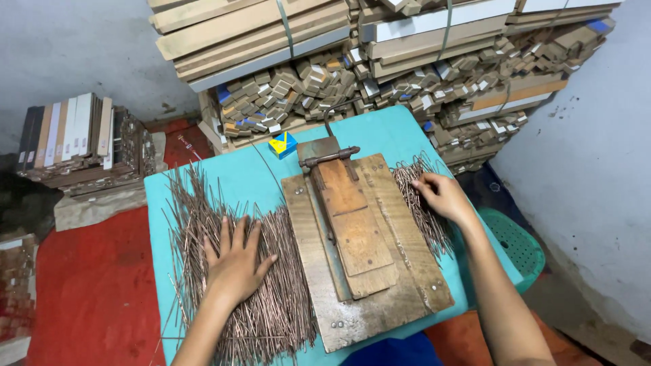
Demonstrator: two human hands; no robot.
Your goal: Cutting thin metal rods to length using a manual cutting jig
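My left hand [236,261] lies flat and open on the big wire pile [237,271] so it stays put, while my right hand [444,196] pinches wires from the small pile [424,210] beside the wooden board [366,251].

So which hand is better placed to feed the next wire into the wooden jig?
Probably the right hand: its fingers already pinch at the small wire bundle touching the jig. The left hand lies flat on the big wire pile.

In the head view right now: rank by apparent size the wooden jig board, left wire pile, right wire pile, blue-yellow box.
1-2. Left wire pile and wooden jig board: similar spread, not ranked against each other.
3. Right wire pile, partly under the right hand.
4. Blue-yellow box, plainly smallest, though farthest from the camera.
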